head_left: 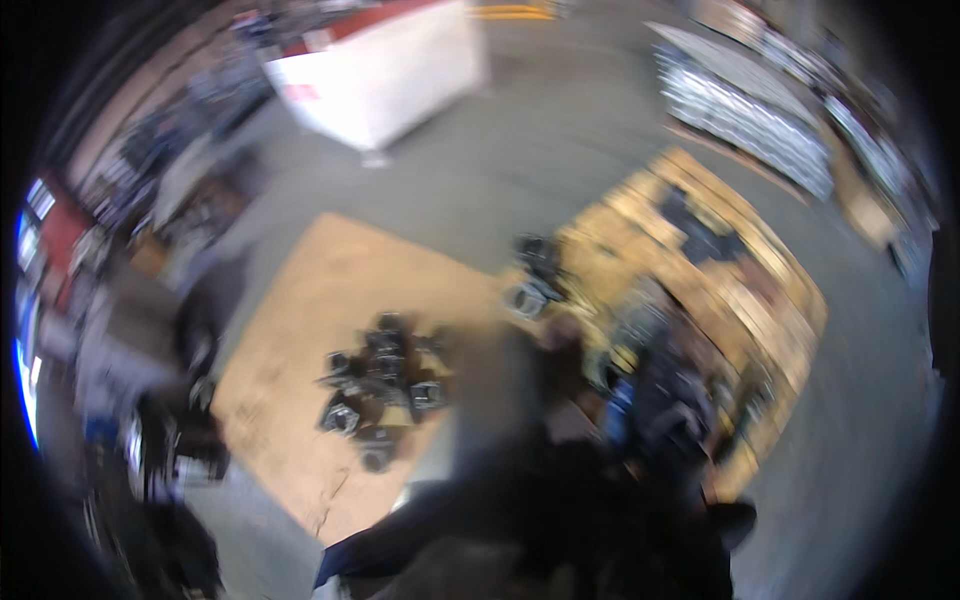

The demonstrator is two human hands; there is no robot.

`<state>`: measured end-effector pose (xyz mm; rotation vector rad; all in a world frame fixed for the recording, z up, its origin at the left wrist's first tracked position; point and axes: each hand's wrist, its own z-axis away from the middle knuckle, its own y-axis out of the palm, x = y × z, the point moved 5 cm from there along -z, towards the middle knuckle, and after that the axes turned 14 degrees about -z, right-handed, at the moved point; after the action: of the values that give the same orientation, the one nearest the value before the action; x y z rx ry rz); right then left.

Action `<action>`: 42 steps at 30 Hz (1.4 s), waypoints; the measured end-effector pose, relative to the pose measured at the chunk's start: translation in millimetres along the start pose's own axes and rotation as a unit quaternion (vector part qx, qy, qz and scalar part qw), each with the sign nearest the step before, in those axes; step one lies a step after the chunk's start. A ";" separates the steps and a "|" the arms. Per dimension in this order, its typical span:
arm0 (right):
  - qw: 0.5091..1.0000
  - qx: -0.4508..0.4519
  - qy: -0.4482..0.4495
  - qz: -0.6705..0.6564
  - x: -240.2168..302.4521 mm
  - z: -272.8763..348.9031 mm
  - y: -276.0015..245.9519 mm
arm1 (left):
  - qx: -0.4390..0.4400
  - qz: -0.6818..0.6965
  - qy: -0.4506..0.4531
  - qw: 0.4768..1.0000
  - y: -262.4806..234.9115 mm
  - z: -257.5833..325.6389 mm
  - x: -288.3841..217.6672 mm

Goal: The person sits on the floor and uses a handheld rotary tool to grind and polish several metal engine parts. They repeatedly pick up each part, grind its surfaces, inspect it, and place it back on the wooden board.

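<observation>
The picture is strongly blurred. A pile of small dark metal parts [380,385] lies in the middle of a flat cardboard sheet [300,330] on the grey floor; the pile has no clear long axis and I cannot tell which way any part points. To the right of the cardboard sheet is a wooden pallet [720,250], with a few more dark parts [535,275] between them. No hand is clearly visible, so I cannot tell how the fingers stand or what they hold.

Dark clothing [560,520] at the lower edge, heavily blurred, dark shoe [735,520] at right
</observation>
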<state>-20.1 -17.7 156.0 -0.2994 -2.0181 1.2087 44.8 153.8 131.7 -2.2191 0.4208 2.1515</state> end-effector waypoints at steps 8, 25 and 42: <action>0.984 -0.159 0.010 -0.084 71.3 31.8 -64.9 | 0.044 0.158 -0.010 0.986 27.8 -29.9 -26.8; 0.933 -0.315 0.089 -0.147 73.0 40.8 -81.7 | 0.082 0.083 -0.043 0.992 13.2 13.6 -24.8; 0.997 -0.034 0.062 -0.008 88.0 -55.2 -55.1 | 0.238 0.010 -0.059 0.970 22.4 11.4 16.3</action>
<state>-32.6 37.0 259.3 -0.3815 -1.9535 1.0859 29.2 131.6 118.9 -1.8224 0.8494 1.9162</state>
